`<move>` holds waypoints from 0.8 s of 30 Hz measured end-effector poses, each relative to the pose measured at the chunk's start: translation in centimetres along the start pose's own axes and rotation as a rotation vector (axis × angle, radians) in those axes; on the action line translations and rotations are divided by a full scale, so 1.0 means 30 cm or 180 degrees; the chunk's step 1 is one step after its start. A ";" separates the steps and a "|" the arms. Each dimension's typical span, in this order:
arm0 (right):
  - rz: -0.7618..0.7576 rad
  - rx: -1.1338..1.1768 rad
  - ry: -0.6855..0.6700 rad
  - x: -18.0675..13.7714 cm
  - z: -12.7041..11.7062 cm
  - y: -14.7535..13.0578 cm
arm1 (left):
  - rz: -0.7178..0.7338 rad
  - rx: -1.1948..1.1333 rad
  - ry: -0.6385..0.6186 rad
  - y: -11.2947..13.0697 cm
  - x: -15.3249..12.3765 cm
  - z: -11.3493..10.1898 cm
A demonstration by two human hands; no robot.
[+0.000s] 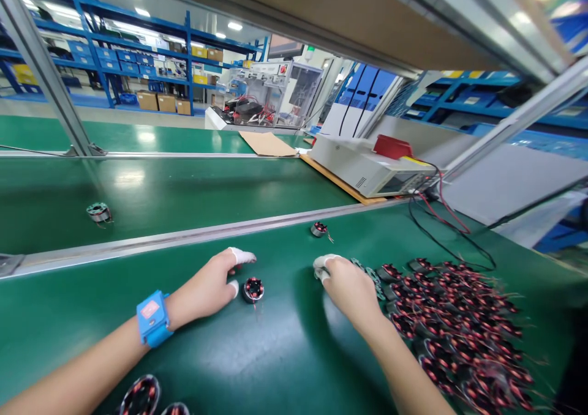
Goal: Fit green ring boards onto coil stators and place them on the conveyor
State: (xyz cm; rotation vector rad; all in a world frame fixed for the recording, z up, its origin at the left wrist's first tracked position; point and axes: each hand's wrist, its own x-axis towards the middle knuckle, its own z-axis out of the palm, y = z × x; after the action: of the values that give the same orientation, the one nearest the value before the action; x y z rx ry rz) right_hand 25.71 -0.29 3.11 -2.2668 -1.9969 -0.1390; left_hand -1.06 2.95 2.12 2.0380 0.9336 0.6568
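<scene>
A small wound motor stator point(253, 289) with copper coils stands on the green bench. Just left of it, my left hand point(214, 285) is open, thumb and forefinger apart and not touching it; white finger cots cover their tips. To the right, my right hand point(351, 289) has its white-covered thumb and forefinger pinched together over the bench. What lies between them, if anything, is hidden. Beside that hand are several green ring-shaped circuit boards point(375, 282), partly covered by it. A large group of wound stators point(454, 317) spreads farther right, wire ends sticking out.
Another stator point(318, 229) stands near the metal rail point(193, 236). Beyond the rail sits a stator with a green board on top point(98, 212). More stators point(141, 395) show at the bottom edge. A grey instrument point(367, 164) with cables stands at the back right.
</scene>
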 end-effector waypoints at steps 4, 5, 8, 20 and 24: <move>-0.0117 0.2032 -0.0368 -0.034 0.004 -0.116 | 0.0042 -0.0049 0.0370 0.056 0.009 -0.008; -0.0165 0.2719 -0.0541 -0.043 0.012 -0.150 | 0.0100 -0.0027 0.0299 0.066 0.010 -0.005; -0.0099 0.4130 -0.0905 -0.071 0.031 -0.245 | 0.0131 0.0041 0.0020 0.078 0.009 0.009; -0.0556 0.2765 0.0221 -0.075 0.023 -0.228 | -0.0202 0.0503 0.0422 0.043 0.016 0.051; -0.0591 0.3215 -0.0329 -0.046 0.037 -0.215 | 0.0054 0.1436 0.0126 0.014 0.007 0.064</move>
State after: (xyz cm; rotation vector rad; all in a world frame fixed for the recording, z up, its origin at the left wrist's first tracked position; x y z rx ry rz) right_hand 19.12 -0.67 1.99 -1.4490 -1.7011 0.7934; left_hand 0.56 2.09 1.43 2.4350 1.1700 0.5299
